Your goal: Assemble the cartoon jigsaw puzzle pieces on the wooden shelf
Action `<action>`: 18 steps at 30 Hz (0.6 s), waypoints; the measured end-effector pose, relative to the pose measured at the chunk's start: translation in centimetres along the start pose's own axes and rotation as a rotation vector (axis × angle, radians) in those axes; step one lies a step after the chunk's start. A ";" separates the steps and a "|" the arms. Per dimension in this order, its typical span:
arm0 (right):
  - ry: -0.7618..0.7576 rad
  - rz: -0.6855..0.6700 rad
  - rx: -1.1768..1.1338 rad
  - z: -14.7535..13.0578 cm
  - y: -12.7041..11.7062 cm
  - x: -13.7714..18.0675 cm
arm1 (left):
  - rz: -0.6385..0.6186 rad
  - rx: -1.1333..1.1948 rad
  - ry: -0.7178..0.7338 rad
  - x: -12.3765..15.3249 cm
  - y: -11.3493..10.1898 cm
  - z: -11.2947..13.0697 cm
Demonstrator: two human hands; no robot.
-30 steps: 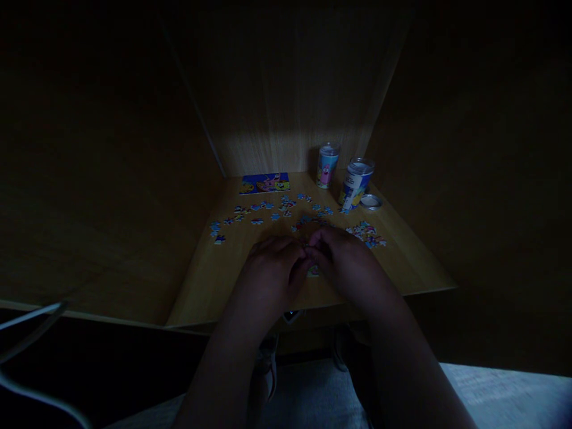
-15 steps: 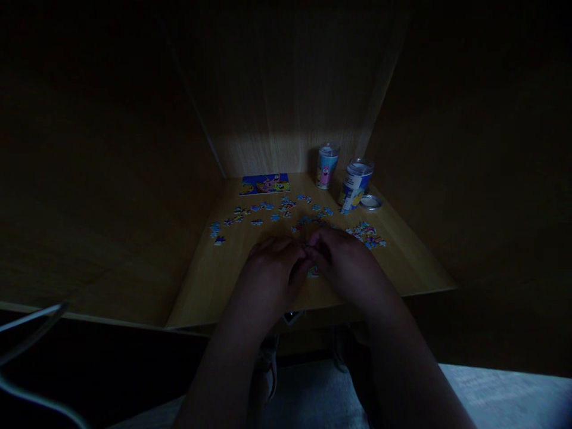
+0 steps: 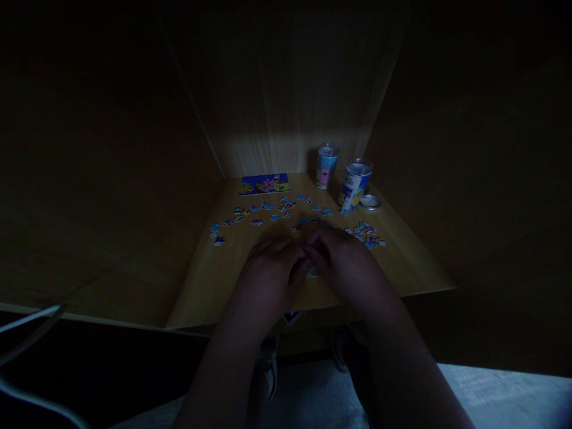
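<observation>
My left hand [image 3: 276, 260] and my right hand [image 3: 342, 256] meet over the near middle of the wooden desk, fingertips pinched together. Between them is a small dark jigsaw puzzle piece [image 3: 305, 245], mostly covered by the fingers. Just below the fingertips a greenish bit of puzzle [image 3: 312, 271] lies on the desk. Beyond my hands more loose pieces [image 3: 308, 221] show, partly hidden by my right hand. To its right lies a heap of puzzle pieces [image 3: 366, 233]. Single pieces and small groups [image 3: 256, 222] are spread across the left and middle.
A blue cartoon picture sheet [image 3: 264, 185] lies at the back left. Two cartoon-printed canisters, one farther back [image 3: 327, 167] and one nearer [image 3: 356, 185], stand at the back right beside a round lid [image 3: 370, 202]. Wooden panels enclose the desk [image 3: 201, 292]. A pale cable [image 3: 40, 402] hangs lower left.
Almost nothing differs. Both hands keep the same pinch at the same spot, and the view has shifted only very slightly.
</observation>
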State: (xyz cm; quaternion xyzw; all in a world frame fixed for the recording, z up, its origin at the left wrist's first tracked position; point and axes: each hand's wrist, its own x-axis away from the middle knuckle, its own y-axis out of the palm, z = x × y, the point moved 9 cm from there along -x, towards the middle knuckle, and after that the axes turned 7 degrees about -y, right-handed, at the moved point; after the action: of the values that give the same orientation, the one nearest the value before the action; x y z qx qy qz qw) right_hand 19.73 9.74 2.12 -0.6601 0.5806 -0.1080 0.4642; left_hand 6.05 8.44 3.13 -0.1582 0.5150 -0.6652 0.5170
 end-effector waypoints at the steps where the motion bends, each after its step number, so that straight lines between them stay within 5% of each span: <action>1: -0.001 0.001 0.000 0.0 0.0 0.0 | -0.004 -0.001 -0.003 0.0 0.0 0.0; 18: 0.014 -0.007 0.020 0.2 0.1 0.0 | -0.013 -0.023 -0.012 -0.1 0.2 0.0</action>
State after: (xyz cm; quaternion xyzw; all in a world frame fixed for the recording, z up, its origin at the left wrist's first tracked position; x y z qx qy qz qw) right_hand 19.78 9.85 1.98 -0.6568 0.5804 -0.1201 0.4661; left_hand 6.13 8.52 3.00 -0.1716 0.5186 -0.6616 0.5137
